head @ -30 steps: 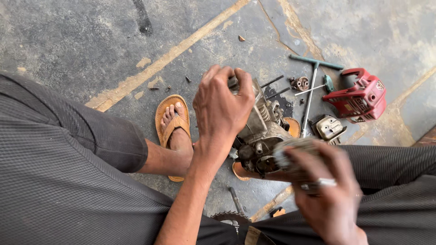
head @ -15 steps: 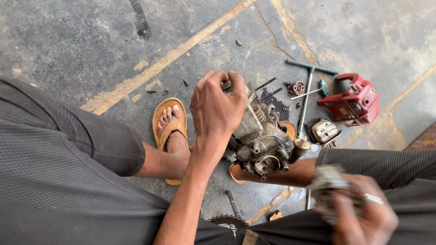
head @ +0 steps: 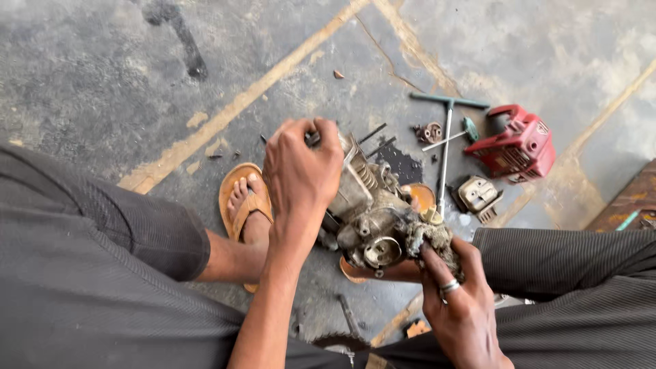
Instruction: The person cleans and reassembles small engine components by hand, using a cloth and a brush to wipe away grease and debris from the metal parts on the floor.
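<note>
gripping engine [head: 372, 212] | left hand [head: 301, 171] fingers clenched | right hand [head: 461, 301] pinching rag [head: 430, 239]

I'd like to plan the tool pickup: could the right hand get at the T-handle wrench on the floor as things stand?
Probably not at once: the right hand holds a dirty rag against the engine, and the T-handle wrench lies beyond it.

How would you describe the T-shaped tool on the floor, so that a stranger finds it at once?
Start at the red housing at the upper right of the concrete floor. Just left of it lies the T-shaped tool, its long thin shaft pointing down toward the engine. Its dark crossbar handle on top sets it apart from the small loose parts nearby.
</note>
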